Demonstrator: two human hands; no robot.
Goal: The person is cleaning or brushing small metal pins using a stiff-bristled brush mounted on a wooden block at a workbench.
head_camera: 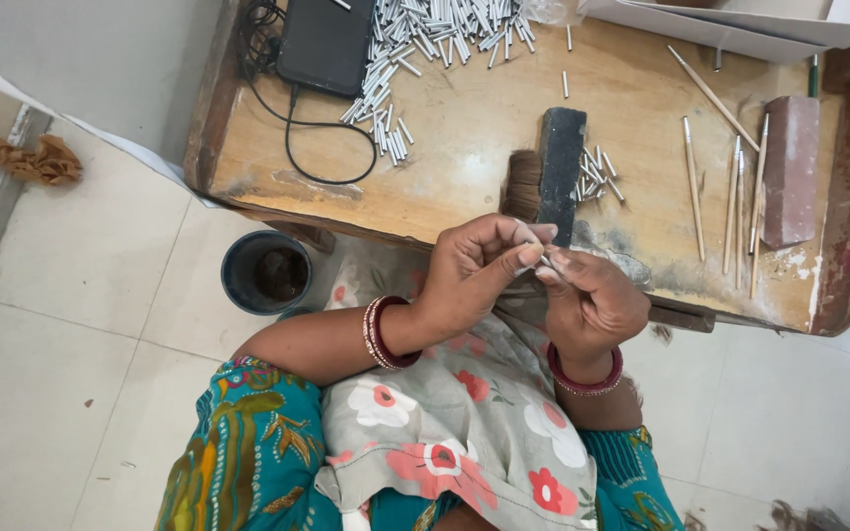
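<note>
Left hand [479, 265] curled, thumb and forefinger pinching a small pale tube-like piece [540, 258] at its tips, held above the lap just off the near edge of the worn wooden bench [464, 128]; right hand [587, 295] meets it fingertip to fingertip, pinched on the same piece. The piece is short, light-coloured and mostly hidden by fingers, so its form is unclear. On the bench behind: black rectangular block [562, 172] with brown bristle tuft, loose small silver metal tubes [597, 175] beside it, thin wooden sticks [730, 187] further right.
</note>
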